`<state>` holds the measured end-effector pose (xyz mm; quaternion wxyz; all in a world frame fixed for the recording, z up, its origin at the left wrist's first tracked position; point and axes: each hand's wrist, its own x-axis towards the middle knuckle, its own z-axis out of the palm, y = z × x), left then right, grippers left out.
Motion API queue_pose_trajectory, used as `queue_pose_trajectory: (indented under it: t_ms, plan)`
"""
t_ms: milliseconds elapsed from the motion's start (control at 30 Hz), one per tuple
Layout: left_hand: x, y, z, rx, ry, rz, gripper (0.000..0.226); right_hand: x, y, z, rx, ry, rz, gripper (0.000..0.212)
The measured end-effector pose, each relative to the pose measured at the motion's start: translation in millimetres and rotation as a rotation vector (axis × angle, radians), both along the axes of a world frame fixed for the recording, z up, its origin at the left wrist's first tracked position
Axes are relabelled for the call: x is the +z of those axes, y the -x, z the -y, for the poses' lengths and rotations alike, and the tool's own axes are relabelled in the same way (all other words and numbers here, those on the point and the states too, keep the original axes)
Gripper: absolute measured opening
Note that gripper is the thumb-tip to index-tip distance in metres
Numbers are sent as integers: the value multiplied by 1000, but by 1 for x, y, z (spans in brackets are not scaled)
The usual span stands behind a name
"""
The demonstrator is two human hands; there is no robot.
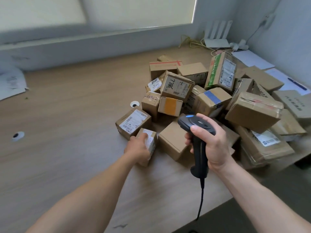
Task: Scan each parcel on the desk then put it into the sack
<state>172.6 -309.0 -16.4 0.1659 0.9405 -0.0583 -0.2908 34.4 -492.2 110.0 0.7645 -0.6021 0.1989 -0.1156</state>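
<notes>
The left grip point(137, 149) wraps the small parcel point(150, 140) on the table point(75, 123), probably light and stiff, best held by opposite sides, while the right grip point(212, 143) beside it clasps the scanner point(196, 124).

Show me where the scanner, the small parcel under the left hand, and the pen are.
scanner point(195, 121): head view, top of its black head.
small parcel point(150, 140): head view, its white label.
pen point(297, 83): head view, middle of its blue barrel.
</notes>
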Motion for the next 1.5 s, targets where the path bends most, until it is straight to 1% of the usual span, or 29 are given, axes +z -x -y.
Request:
queue_pose_trajectory:
  t_ms: [67, 167, 233, 333, 500, 600, 700, 800, 933, 1033, 1133, 1200, 1267, 1500]
  plan:
    - [6, -2, -19, -25, 37, -38, 84, 0, -3, -8, 13, -21, 22, 70]
    - [13, 0, -45, -30, 102, -110, 81, 0, -6, -20, 47, -25, 45, 67]
    - [15, 1, -61, 18, 163, -188, 80, 0, -8, -28, 75, -37, 56, 64]
    - [15, 4, -80, 79, 232, -256, 81, 1, -11, -37, 115, -75, 60, 67]
    - [12, 8, -98, 111, 290, -250, 80, -2, -14, -46, 155, -50, 52, 68]
    - [21, 10, -105, 170, 392, -266, 78, -1, -13, -48, 177, -20, 54, 68]
    - [40, 17, -112, 239, 502, -229, 77, 1, -8, -50, 230, 10, 50, 66]
    - [65, 31, -120, 296, 559, -162, 82, 5, 1, -53, 299, 59, 82, 66]
    - [111, 66, -134, 296, 556, -106, 80, 19, 26, -58, 423, 141, 114, 74]
    - [146, 98, -148, 316, 493, -51, 85, 29, 50, -62, 550, 243, 154, 72]
    - [181, 135, -158, 364, 434, 24, 85, 39, 75, -69, 632, 273, 192, 71]
    - [200, 159, -164, 388, 408, 57, 89, 44, 91, -74, 676, 290, 221, 72]
    - [214, 180, -171, 413, 390, 74, 92, 48, 103, -81, 713, 288, 242, 72]
    - [242, 237, -196, 476, 343, 124, 90, 60, 136, -103, 842, 302, 289, 70]
